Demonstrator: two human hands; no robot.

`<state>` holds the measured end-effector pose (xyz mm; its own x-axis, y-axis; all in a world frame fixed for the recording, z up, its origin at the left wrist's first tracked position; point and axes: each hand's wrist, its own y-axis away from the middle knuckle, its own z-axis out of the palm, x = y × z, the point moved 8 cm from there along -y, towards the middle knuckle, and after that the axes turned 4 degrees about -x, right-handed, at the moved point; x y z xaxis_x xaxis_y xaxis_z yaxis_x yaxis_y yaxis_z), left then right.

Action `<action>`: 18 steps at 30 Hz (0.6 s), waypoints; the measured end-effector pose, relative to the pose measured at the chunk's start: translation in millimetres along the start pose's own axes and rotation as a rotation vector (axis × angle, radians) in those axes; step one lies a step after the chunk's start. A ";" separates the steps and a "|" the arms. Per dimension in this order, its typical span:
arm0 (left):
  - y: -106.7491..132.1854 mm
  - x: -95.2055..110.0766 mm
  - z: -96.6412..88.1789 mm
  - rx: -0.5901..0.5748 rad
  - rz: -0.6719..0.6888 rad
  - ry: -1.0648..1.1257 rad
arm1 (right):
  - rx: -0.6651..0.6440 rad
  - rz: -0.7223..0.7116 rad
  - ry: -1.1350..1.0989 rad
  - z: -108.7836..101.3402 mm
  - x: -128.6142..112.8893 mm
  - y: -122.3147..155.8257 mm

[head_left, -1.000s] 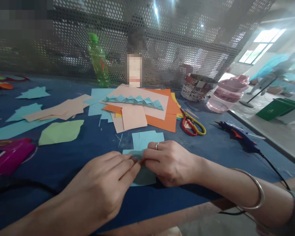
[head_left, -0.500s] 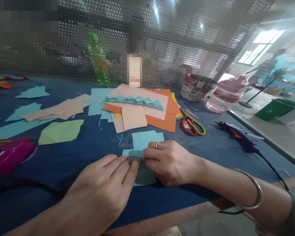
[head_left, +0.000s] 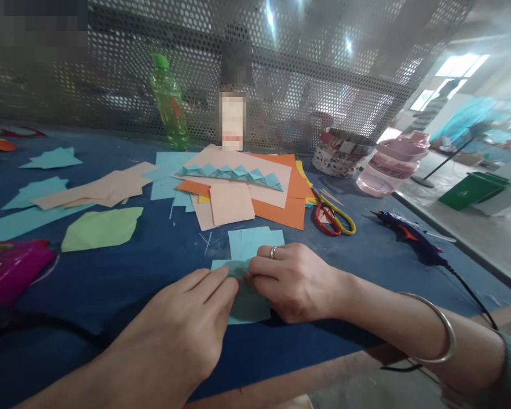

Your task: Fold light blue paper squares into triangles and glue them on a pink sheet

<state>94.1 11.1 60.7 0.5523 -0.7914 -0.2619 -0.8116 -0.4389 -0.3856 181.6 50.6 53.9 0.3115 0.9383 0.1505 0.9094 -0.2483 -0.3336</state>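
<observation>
A light blue paper square (head_left: pixel 253 307) lies near the table's front edge, under both hands. My left hand (head_left: pixel 198 315) is closed on its left side, fingers pressed together and the tips at the fold. Opposite it, my right hand (head_left: pixel 296 281), with a ring and a bangle, pinches the paper's upper right part with curled fingers. The exact fold between the fingertips is hidden. Just beyond the hands are more light blue paper squares (head_left: pixel 251 238). Farther back, a row of folded blue paper triangles (head_left: pixel 234 173) rests on a pale pink sheet (head_left: pixel 275 196).
Red-and-yellow scissors (head_left: pixel 334 218) and a dark blue glue gun (head_left: pixel 413 236) lie to the right. A pink water bottle (head_left: pixel 389 165) stands by a woven basket (head_left: pixel 343 153). On the left are a magenta glue gun (head_left: pixel 15 270) and green paper (head_left: pixel 102 228). A green bottle (head_left: pixel 169 105) stands behind.
My left hand's fingertips have shifted slightly up along the paper's fold. My right hand stays nearly still. In the far background, a person has moved to the left.
</observation>
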 end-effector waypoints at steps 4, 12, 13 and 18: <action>-1.7 -0.4 -1.4 -0.003 -0.012 -0.030 | 0.055 -0.022 -0.020 -2.1 -0.9 2.1; 1.9 0.9 -2.7 0.011 -0.018 -0.049 | 0.054 0.000 0.004 -2.6 -1.2 0.5; 2.7 2.1 -2.4 0.002 -0.015 -0.053 | 0.039 0.009 0.013 -2.2 -1.0 0.2; 3.5 1.7 -3.3 -0.024 -0.040 -0.045 | 0.024 0.027 0.017 -3.4 -1.2 -0.3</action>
<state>91.6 6.9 61.8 0.5917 -0.7536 -0.2863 -0.7929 -0.4800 -0.3753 181.9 48.7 57.0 0.3407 0.9270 0.1567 0.8937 -0.2677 -0.3600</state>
